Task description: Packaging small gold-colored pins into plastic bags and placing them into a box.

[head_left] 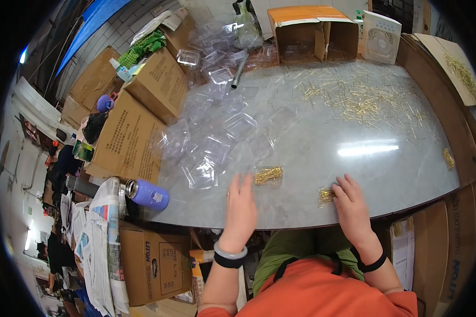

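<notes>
My left hand (241, 208) rests over the grey table with fingers stretched forward and nothing in them. Just right of its fingertips sits a small clear plastic box (278, 182) with thin gold wire pins (268, 174) lying in it. My right hand (353, 208) is farther right, palm down, its fingers reaching forward and apart. Its thumb side touches or lies right beside a small bunch of gold wire pins (325, 196) on the table. Whether any pin is under those fingers is hidden.
Clear plastic boxes (201, 171) cover the table's left part. Loose gold pins (365, 100) are scattered at the far right, and a small bundle (448, 158) lies at the right edge. A purple bottle (148, 194), cartons (124, 140), an orange-topped box (312, 18) and a white fan (381, 38) surround it.
</notes>
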A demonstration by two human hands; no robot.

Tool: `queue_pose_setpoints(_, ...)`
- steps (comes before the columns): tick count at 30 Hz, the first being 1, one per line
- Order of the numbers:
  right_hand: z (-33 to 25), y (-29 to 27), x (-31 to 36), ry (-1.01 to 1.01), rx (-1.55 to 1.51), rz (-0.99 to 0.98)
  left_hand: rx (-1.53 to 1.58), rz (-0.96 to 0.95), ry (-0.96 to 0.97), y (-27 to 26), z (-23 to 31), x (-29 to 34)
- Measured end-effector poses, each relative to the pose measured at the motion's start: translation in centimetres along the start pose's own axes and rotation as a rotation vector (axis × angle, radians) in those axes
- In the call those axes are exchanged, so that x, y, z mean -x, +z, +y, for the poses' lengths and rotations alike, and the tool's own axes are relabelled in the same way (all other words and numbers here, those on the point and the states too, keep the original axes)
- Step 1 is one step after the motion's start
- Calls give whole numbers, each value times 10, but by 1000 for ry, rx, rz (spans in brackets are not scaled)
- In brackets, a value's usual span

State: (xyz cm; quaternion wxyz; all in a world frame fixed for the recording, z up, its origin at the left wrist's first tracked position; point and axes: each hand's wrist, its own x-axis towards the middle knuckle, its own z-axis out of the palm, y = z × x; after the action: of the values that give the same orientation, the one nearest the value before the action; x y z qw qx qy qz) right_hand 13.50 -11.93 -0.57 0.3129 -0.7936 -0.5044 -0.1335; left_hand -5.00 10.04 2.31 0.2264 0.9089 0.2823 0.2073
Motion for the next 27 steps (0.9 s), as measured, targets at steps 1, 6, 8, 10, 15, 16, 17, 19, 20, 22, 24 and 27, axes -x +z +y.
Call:
queue_pose_setpoints(1,-4,-2,0,12,-54,26,-84,-22,-12,-6,-2,-2)
queue_pose_setpoints(6,-31,-14,3,19,-340,43,-255,-138,156,8,-1,9)
queue_pose_setpoints(8,-39,-9,8,20,-448,29,-242,-138,157,12,12,22)
queue_pose_setpoints(10,-44,-3,8,3,-505,33,-141,-148,144,8,28,41)
queue_pose_setpoints(15,-57,0,5,205,-512,-123,216,1,11,22,41,67)
queue_pose_setpoints(16,-57,2,5,213,-514,-137,349,22,-58,25,41,63)
queue_pose_setpoints(17,-57,5,6,205,-521,-123,482,43,-127,28,42,57)
queue_pose_setpoints(19,-56,11,6,186,-536,-90,710,82,-224,32,41,53)
queue_pose_setpoints(20,-57,8,6,251,-615,-98,805,99,-252,33,40,53)
queue_pose_setpoints(22,-58,0,8,390,-769,-113,972,25,-338,32,40,53)
queue_pose_setpoints(24,-54,-7,12,492,-899,-138,1111,-164,-457,24,45,54)
queue_pose_setpoints(27,-57,-13,19,587,-1086,-154,1249,-283,-471,28,51,67)
